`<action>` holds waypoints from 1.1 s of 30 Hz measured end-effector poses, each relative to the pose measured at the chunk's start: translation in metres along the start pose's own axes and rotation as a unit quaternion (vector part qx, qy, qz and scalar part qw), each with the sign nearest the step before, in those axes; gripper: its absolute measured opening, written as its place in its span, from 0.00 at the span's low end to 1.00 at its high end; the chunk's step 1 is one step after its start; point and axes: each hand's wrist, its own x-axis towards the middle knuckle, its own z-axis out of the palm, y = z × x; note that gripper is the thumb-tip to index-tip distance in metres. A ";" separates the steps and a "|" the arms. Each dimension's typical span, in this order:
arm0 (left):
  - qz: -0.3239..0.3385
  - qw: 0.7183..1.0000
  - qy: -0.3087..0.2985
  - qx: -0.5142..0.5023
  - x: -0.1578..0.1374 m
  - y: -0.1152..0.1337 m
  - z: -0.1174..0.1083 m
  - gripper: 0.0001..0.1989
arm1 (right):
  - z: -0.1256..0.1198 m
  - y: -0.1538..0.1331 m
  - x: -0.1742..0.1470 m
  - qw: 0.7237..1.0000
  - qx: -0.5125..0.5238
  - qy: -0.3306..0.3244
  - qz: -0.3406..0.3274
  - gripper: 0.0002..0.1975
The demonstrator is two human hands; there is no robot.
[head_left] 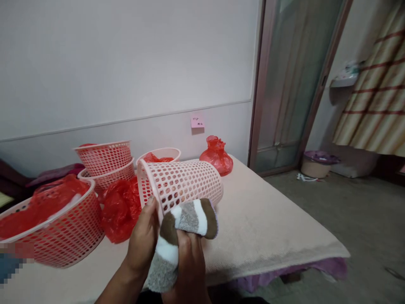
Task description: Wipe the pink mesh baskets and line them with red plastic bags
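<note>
A pale pink plastic basket (182, 179) with round and oval holes lies tipped on its side above the table, its mouth turned to the left. My left hand (144, 236) grips its rim, thumb on the outside and the other fingers hidden. In my right hand (191, 255) is a fuzzy sock (190, 217) striped in brown, white and grey. The sock drapes over my fingers, against or just in front of the basket's lower side; contact is unclear. Part of it hangs down to the left of my wrist.
Red plastic bags (122, 209) lie left of my hands, beside a large pink basket (66, 232) and stacked smaller baskets (106, 158). Another basket (172, 153) and a tied red bag (217, 156) stand near the wall. The table's right edge (303, 215) drops to the floor.
</note>
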 end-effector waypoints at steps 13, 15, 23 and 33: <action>-0.019 0.948 -0.312 0.067 -0.002 -0.050 -0.007 0.29 | -0.035 0.032 0.034 0.977 0.077 0.076 0.187 0.10; 0.000 0.927 -0.343 0.154 -0.009 -0.054 -0.014 0.32 | -0.045 0.041 0.043 0.948 0.136 0.112 0.264 0.11; 0.177 0.805 -0.347 0.448 -0.015 -0.052 -0.054 0.20 | -0.059 0.039 0.052 0.928 0.185 0.097 0.307 0.08; 0.132 0.931 -0.082 0.332 -0.015 -0.049 -0.053 0.10 | -0.041 0.092 0.043 0.996 -0.017 0.064 0.054 0.22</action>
